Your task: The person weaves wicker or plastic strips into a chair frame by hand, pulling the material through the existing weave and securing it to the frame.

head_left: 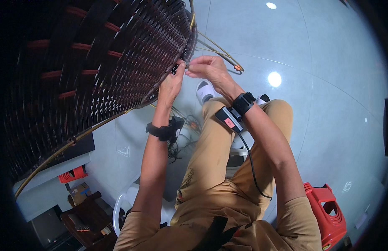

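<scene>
Left hand [171,85] is clamped on dark woven basket [135,54] edge, right hand [189,68] pinches just beside it, can't tell on what

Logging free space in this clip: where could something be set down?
The widest bare patch is tile floor right of the tan trousers, above the red plastic stool. Crowded: upper left, filled by dark wickerwork, and its rim, where left hand and right hand nearly meet.
</scene>
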Action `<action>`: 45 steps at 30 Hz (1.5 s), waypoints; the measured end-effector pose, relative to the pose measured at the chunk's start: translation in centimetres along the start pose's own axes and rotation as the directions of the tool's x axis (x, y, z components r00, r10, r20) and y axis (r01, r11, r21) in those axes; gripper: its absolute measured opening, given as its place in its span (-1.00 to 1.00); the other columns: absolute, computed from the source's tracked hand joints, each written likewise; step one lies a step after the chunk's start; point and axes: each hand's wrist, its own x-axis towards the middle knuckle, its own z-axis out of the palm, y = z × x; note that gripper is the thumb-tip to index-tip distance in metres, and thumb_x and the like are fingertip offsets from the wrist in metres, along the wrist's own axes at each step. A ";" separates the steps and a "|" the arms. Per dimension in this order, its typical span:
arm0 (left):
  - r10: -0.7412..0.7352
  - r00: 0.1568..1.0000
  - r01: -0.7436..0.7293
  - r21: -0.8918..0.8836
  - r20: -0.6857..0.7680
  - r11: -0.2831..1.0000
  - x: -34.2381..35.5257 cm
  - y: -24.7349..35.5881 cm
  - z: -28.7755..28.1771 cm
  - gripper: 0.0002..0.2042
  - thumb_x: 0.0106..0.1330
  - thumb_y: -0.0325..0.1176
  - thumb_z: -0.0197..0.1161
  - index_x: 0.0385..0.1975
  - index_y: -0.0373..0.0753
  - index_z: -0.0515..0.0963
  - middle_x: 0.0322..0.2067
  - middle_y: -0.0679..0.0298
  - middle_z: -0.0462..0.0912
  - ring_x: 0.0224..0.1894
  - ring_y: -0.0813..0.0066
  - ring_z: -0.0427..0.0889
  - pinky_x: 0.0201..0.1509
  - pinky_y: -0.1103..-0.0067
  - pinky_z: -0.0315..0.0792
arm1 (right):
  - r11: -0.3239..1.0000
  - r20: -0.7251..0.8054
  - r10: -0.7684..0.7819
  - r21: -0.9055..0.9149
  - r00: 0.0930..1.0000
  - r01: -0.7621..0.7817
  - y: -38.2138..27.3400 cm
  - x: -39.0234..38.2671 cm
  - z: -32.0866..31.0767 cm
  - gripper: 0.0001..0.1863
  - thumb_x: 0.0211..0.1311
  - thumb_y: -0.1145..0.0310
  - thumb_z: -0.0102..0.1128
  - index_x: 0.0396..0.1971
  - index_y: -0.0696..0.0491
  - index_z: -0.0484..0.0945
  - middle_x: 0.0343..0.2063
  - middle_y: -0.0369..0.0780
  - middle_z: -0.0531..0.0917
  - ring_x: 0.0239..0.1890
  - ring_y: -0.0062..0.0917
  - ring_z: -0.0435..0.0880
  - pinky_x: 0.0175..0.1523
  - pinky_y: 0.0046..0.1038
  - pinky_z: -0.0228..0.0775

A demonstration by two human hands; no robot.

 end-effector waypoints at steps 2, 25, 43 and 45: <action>0.040 0.999 -0.040 -0.005 -0.006 0.999 0.1 -0.2 -0.1 -0.85 0.11 -0.38 0.15 -0.39 -0.31 0.49 -0.42 0.21 0.54 -0.32 0.35 0.50 -0.14 0.46 0.32 | 1.000 0.015 -0.014 -0.009 1.000 0.014 0.0 0.0 0.1 -0.87 -0.02 0.54 0.19 -0.45 0.26 0.49 -0.47 -0.15 0.57 -0.40 -0.44 0.64 -0.25 -0.57 0.54; 0.080 0.994 -0.075 -0.072 0.071 0.995 -0.1 -1.3 -0.6 -0.86 0.16 -0.36 0.13 -0.34 -0.26 0.48 -0.35 0.27 0.53 -0.25 0.45 0.47 -0.09 0.53 0.30 | 0.999 0.036 0.039 -0.017 0.999 -0.039 -0.6 0.5 0.1 -0.87 -0.01 0.49 0.15 -0.48 0.25 0.48 -0.48 -0.13 0.58 -0.41 -0.47 0.63 -0.22 -0.57 0.53; 0.103 0.990 -0.122 0.228 0.092 0.966 -0.2 0.0 -0.1 -0.57 0.10 -0.27 0.18 -0.07 -0.39 0.37 -0.14 0.07 0.47 -0.12 0.27 0.44 0.04 0.48 0.26 | 0.781 -0.111 -0.288 -0.602 0.951 0.166 -0.9 -0.4 0.8 -0.78 -0.02 0.42 0.06 -0.72 0.24 0.41 -0.75 -0.23 0.51 -0.70 -0.56 0.56 -0.55 -0.55 0.45; 0.103 0.992 -0.116 0.194 0.075 0.974 -0.1 0.1 0.1 -0.59 0.09 -0.29 0.20 -0.09 -0.39 0.38 -0.16 0.09 0.48 -0.13 0.28 0.44 0.02 0.48 0.27 | 0.822 -0.096 -0.227 -0.553 0.969 0.138 -0.9 -0.1 0.1 -0.79 -0.01 0.41 0.06 -0.69 0.24 0.42 -0.71 -0.23 0.52 -0.67 -0.56 0.56 -0.54 -0.53 0.45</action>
